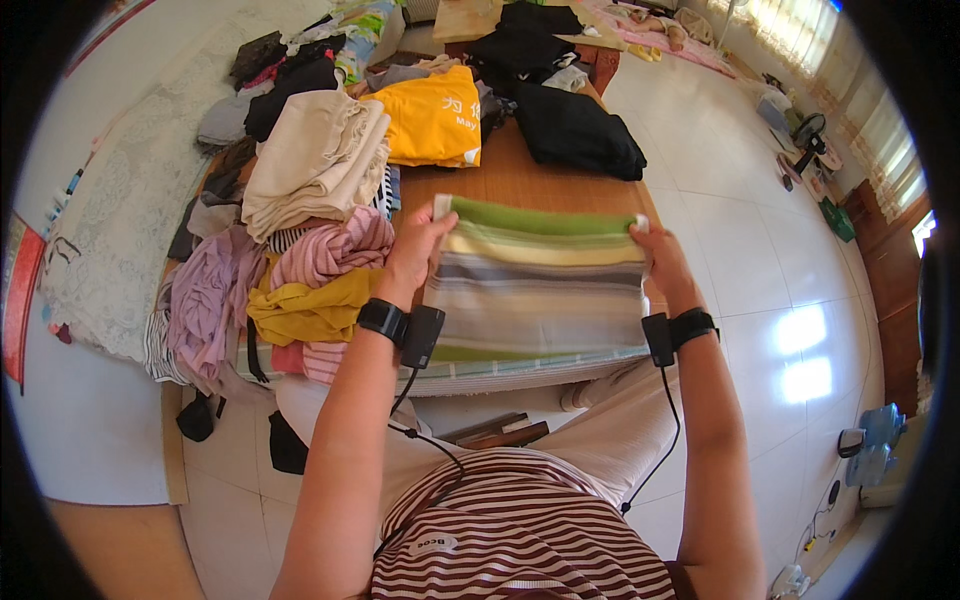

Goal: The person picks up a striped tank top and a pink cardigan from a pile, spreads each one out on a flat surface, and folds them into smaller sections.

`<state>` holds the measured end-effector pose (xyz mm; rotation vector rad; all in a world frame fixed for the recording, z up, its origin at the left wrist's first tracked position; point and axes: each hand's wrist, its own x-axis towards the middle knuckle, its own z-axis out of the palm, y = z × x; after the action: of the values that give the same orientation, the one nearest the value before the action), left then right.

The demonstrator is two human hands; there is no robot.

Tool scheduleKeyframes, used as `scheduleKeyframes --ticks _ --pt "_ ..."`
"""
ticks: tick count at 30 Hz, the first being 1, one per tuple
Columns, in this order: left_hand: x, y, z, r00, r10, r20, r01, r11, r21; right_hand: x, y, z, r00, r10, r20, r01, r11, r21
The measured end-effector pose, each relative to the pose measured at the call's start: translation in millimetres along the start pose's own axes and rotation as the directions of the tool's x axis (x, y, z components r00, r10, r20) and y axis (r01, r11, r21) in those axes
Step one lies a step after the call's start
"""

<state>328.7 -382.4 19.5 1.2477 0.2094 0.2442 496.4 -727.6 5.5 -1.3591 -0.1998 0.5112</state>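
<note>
A striped cloth in green, cream, grey and brown is stretched between my two hands above a brown wooden surface. My left hand pinches its upper left corner, where a pale patch shows. The upper right corner sits in the fingers of my right hand. The lower part of the cloth is slightly blurred and hangs near the surface's front edge. Left of my left hand lie a pink striped garment and a mustard-yellow garment.
Folded beige cloth, a yellow garment and folded black clothing lie beyond my hands. A lilac garment is heaped at left. A person's legs show on a pink mat at the far right. Cables hang from both wrist devices.
</note>
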Motion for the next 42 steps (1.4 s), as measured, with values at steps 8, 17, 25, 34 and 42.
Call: scheduleKeyframes --ticks 8,17,25,34,42 --pt "-3.8 99.8 19.5 0.938 0.335 -0.093 -0.338 0.941 -0.025 -10.1 -112.6 17.7 0.921 -0.388 0.021 0.387 0.922 0.03" --pt "-8.6 161.7 -11.7 0.854 0.497 -0.153 -0.504 0.863 -0.013 -8.1 -166.0 -9.0 0.894 -0.446 -0.051 0.448 0.881 0.15" --pt "-19.4 188.9 -2.5 0.84 0.527 -0.127 -0.534 0.845 -0.027 -29.8 -188.0 11.6 0.894 -0.442 -0.07 0.448 0.881 0.152" --pt "-62.6 186.5 25.2 0.913 0.337 0.229 -0.315 0.94 -0.127 -81.3 -185.3 53.0 0.887 -0.417 0.198 0.404 0.909 0.103" --pt "-64.7 157.9 24.2 0.938 0.169 0.303 -0.082 0.956 -0.282 -92.4 -153.8 67.7 0.933 -0.198 0.3 0.174 0.979 0.103"
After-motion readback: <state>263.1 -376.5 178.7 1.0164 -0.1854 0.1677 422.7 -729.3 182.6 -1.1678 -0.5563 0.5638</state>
